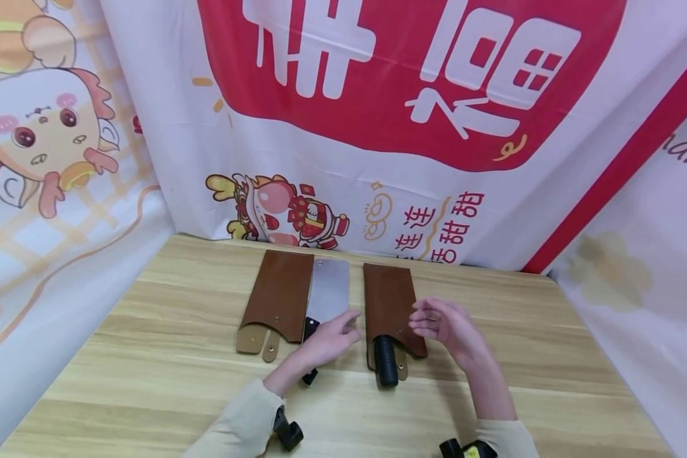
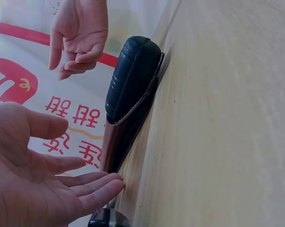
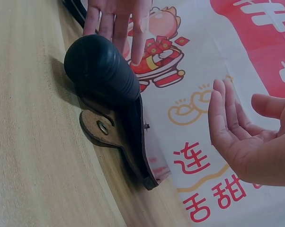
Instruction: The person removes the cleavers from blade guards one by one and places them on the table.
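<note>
On the wooden table a cleaver with a grey blade (image 1: 329, 287) lies beside a brown leather sheath (image 1: 278, 286). My left hand (image 1: 333, 338) hovers above its black handle (image 1: 310, 378) and hides part of it; in the left wrist view the fingers are loosely extended and hold nothing. To the right lies a second brown sheath (image 1: 388, 299), from which a black ribbed handle (image 1: 386, 362) sticks out; any blade inside is hidden. Close to that sheath's right edge, my right hand (image 1: 449, 327) is raised with relaxed fingers, empty in the right wrist view.
Both sheaths have tan flaps or straps with snaps, such as the strap (image 1: 271, 346) on the left one. A white and red printed cloth (image 1: 332, 140) hangs behind the table (image 1: 149, 381), with more printed cloth at both sides. Each wrist wears a black camera mount.
</note>
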The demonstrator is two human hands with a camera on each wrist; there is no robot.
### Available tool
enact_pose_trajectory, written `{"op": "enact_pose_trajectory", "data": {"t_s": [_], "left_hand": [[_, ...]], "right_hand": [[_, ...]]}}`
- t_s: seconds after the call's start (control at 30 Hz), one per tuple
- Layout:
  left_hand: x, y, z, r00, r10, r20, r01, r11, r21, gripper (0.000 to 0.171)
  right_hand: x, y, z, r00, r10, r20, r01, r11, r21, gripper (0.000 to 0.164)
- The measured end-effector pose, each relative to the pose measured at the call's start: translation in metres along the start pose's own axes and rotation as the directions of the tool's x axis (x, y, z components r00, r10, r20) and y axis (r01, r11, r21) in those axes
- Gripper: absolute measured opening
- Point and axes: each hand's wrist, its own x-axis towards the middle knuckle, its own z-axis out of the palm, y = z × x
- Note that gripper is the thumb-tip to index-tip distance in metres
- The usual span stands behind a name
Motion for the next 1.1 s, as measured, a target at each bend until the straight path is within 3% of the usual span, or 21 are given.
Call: {"op": "enact_pose_trajectory", "data": {"t_s": [0.5, 0.8, 1.1], "left_hand": [[0.009, 0.006, 0.006, 1.0, -0.015, -0.02, 0.014, 1.0, -0.018, 0.058], [0.017, 0.013, -0.003, 0.998, -0.018, -0.066, 0.009, 0.992, -0.128, 0.061], [0.031, 0.022, 0.002, 0.994, -0.041, -0.098, 0.024, 0.985, -0.169, 0.057]], "right_hand": [[0.004, 0.008, 0.009, 1.0, 0.021, -0.017, -0.022, 0.997, -0.075, 0.03], [0.003, 0.009, 0.008, 1.0, 0.025, 0.001, -0.024, 0.996, -0.084, 0.029], [0.002, 0.009, 0.01, 1.0, 0.023, -0.001, -0.023, 0.996, -0.085, 0.031]]}}
